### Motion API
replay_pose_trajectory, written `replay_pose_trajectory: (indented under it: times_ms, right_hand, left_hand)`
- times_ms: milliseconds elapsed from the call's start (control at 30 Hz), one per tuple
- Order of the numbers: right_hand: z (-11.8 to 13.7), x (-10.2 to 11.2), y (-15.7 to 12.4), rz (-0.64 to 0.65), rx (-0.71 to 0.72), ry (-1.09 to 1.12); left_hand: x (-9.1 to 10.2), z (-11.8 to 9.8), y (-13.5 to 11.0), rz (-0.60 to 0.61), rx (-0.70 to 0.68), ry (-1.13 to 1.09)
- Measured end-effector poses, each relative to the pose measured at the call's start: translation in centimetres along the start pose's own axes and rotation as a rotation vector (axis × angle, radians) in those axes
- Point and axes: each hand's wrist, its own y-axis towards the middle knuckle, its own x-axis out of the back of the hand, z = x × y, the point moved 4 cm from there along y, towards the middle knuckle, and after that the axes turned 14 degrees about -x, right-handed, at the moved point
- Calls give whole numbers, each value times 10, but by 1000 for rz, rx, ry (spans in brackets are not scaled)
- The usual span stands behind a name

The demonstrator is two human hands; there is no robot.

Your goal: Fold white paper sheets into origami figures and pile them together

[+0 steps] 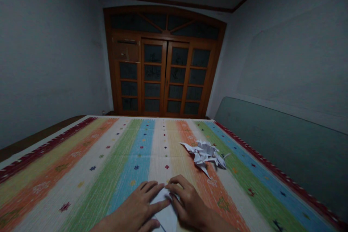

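Observation:
A folded piece of white paper lies on the striped tablecloth, at the near edge of the view. My left hand rests on its left side, with fingers stretched out and thumb apart, pressing the paper down. At the paper's upper right edge, my right hand is closed, its bent fingers and thumb pinching the sheet near the top corner. Both hands partly cover the paper, and its lower end runs out of view. Beyond my right hand sits a pile of folded white paper figures with pointed ends.
A cloth with coloured stripes covers the table. To the right stands a pale green panel along the wall. Wooden doors with glass panes close off the far end of the room.

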Motion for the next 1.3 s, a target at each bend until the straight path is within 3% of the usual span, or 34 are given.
replay_pose_trajectory:
  times_ms: [133,233,333,467,567,667,800,1033,1167,1300]
  right_hand:
    - [5,1,-2,-19,11,32]
    - [11,-4,-3,99,43,-14]
    - [12,-13,-3,258,24,-75]
    - [4,-22,-4,368,-58,-89]
    - [-5,-27,-6,418,-74,-103]
    - [-12,-29,-7,456,-92,-108]
    - [-17,-29,-9,492,-106,-105]
    - [-28,-26,-8,375,-226,-94]
    - [-30,-22,-8,340,-278,-96]
    - [-21,-15,-6,270,-228,-79]
  left_hand:
    - [-13,16,-3,-99,257,129]
    - [-23,24,-6,-168,433,156]
    - [-33,28,-7,-255,486,143]
    - [-47,31,-11,-317,459,197]
    - [-49,33,-12,-320,355,222]
    - [-44,32,-11,-245,184,129]
    - [-35,35,-15,-162,126,-5]
    - [-24,47,-19,-63,130,-98]
    - [-12,53,-19,-130,90,-95]
    - [3,50,-18,-169,70,-130]
